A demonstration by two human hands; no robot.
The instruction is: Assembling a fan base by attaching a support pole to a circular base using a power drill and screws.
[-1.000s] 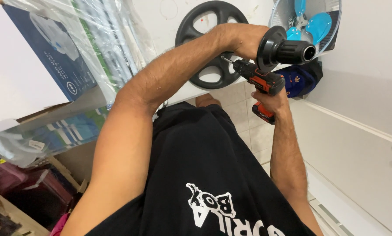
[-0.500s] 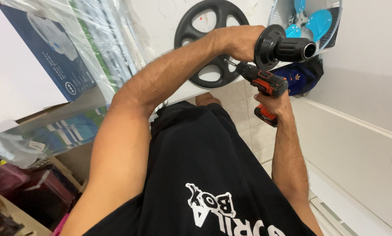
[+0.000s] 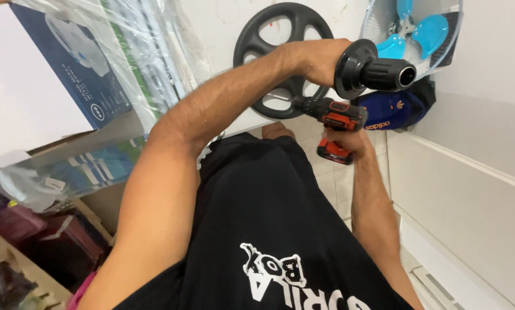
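Gripping a black tube with a wide flange point(image 3: 366, 70), the left hand point(image 3: 317, 57) is closed tight round its near end and holds it up at chest height, open mouth pointing to the person's right. Only one view is on offer, the head camera looking down the black shirt point(image 3: 269, 229), so everything comes from there. The right hand point(image 3: 349, 140) is wrapped round the grip of an orange and black cordless drill point(image 3: 332, 115), fingers fully closed on it; the drill's nose points left toward the lower rim of a black round spoked base point(image 3: 283, 57) that leans against the white wall point(image 3: 492, 69). Whether the bit touches that base I cannot tell, since the left forearm crosses in front of it. Compared with half a second and a full second back, very little has shifted: the tube sits a touch higher and further right in the frame, the drill has crept slightly toward the base, and both grasps are unchanged. By my reading that means the work is held in a steady pose, with no release or regrip under way. Behind the tube hangs a fan head with blue blades in a wire cage point(image 3: 418, 34), a dark blue bag point(image 3: 389, 109) below it, and a boxed item under clear plastic wrap point(image 3: 85, 69) stands at the left above the tiled floor point(image 3: 337, 178).
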